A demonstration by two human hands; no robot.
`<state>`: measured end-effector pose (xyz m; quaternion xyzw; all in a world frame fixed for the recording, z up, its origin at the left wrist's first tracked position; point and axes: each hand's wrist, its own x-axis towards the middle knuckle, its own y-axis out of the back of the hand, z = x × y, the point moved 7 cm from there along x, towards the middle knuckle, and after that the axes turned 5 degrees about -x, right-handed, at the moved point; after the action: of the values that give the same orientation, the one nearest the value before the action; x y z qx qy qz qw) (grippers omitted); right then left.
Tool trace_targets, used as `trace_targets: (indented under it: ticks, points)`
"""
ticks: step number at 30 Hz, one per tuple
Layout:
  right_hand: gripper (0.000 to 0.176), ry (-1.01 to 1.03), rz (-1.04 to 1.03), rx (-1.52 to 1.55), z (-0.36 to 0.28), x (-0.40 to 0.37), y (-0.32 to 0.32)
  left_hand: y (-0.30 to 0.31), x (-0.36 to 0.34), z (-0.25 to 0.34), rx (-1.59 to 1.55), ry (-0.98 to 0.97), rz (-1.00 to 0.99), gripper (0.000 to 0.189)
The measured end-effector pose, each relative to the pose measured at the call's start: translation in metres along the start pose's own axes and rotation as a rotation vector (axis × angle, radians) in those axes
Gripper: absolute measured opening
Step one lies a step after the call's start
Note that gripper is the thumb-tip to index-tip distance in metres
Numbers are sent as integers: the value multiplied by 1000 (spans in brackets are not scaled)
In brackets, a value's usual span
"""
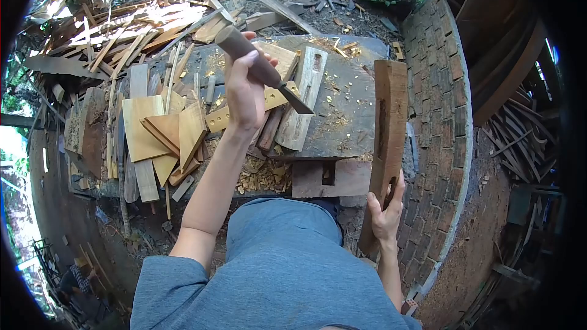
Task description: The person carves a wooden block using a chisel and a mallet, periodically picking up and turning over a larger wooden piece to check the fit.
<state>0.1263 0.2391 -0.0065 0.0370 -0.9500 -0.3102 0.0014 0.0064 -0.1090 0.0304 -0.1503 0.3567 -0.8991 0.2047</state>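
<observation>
My left hand point(243, 95) is closed round the dark wooden handle of a chisel point(266, 72), raised over the workbench. Its flat metal blade points down to the right. On the right, my right hand point(386, 217) grips the lower part of a long brown wooden beam point(393, 116), which stands nearly upright in view and has slots cut into it. Beneath the chisel lie a pale slotted board point(298, 123) and a light strip with a row of holes point(218, 120), partly hidden by my left arm.
Wood chips point(342, 119) cover parts of the dark workbench point(361, 79). Cut wooden pieces point(143, 122) lie at its left, with a slotted block point(309, 178) at the front edge. A low brick wall point(437, 116) runs along the right. Scrap wood point(134, 30) is heaped behind.
</observation>
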Motion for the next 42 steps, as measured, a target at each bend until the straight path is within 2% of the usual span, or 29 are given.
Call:
trace_targets:
  ticks: [1, 3, 5, 7, 8, 12, 14, 21, 27, 30, 32, 33, 35, 36, 38, 39, 40, 41, 42]
  points:
    - [77, 12, 4, -9, -2, 1, -1, 0, -3, 2, 1, 2, -3, 31]
    - [77, 21, 9, -18, -2, 1, -1, -11, -11, 9, 383, -58, -123, 28]
    - [77, -18, -23, 4, 5, 1, -5, -12, -17, 7, 402, -81, -168, 33]
    - [78, -3, -15, -16, 5, 3, -5, -18, -25, 9, 531, -192, -190, 36]
    - [78, 11, -9, -37, 4, 3, -5, -12, -24, 8, 619, -331, -186, 37]
    - [78, 9, -1, -45, 1, 4, -5, -13, -28, 7, 512, -340, -141, 35]
    - [78, 25, 9, -23, 1, 6, -5, -6, -29, 4, 432, -362, -40, 32]
    - [78, 4, 1, -22, 6, 8, -6, -5, -30, 3, 345, -351, -4, 33]
    - [79, -26, -31, -31, 6, 11, -10, -6, -31, -8, 403, -409, -50, 32]
    - [80, 9, -43, -10, 3, 14, -12, -11, -37, -7, 420, -468, -134, 33]
    - [80, -23, -108, -15, -7, 20, -14, -15, -46, -10, 676, -580, -154, 35]
    - [80, -20, -110, -17, -13, 24, -13, -18, -46, -9, 676, -583, -150, 35]
    - [85, 183, -118, 34, -45, 33, -10, -40, -55, -3, 871, -772, -229, 38]
    - [85, 182, -113, 35, -61, 38, -5, -40, -55, -10, 796, -719, -199, 37]
    - [91, 569, -15, -34, -122, 36, 12, -47, -57, -17, 754, -716, -250, 38]
    - [91, 567, -7, -41, -133, 38, 14, -51, -58, -20, 716, -717, -294, 39]
    - [94, 662, 12, -39, -149, 36, 17, -53, -59, -24, 702, -650, -376, 41]
    - [96, 761, 30, -38, -163, 34, 22, -30, -58, -63, 582, -305, -370, 44]
    - [95, 777, -17, -191, -174, 35, 19, -38, -59, -61, 579, -279, -443, 46]
